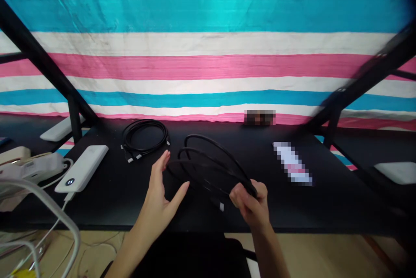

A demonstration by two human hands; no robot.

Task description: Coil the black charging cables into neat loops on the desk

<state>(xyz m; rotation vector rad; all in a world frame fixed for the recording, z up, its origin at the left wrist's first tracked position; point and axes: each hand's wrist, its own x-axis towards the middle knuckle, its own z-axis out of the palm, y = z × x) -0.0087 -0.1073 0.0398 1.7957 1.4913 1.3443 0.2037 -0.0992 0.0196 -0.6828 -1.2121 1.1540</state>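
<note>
Loops of a black cable (212, 156) fan out above the black table (208, 221), gripped at their right end in my closed right hand (250, 200). One light-coloured plug (221, 206) shows below the loops, close to the right hand. To the left of the loops, my left hand (164, 191) is open, thumb and fingers apart, with nothing held. Beyond it, a second coiled black cable (146, 137) lies on the table, its light-tipped connectors pointing toward me.
A white power bank (82, 167) with a white cable plugged in lies at the left, near a white power strip (39, 167). A blurred-out flat object (292, 163) lies at the right. Black slanted frame bars (48, 57) flank the table, with a striped sheet (208, 65) behind.
</note>
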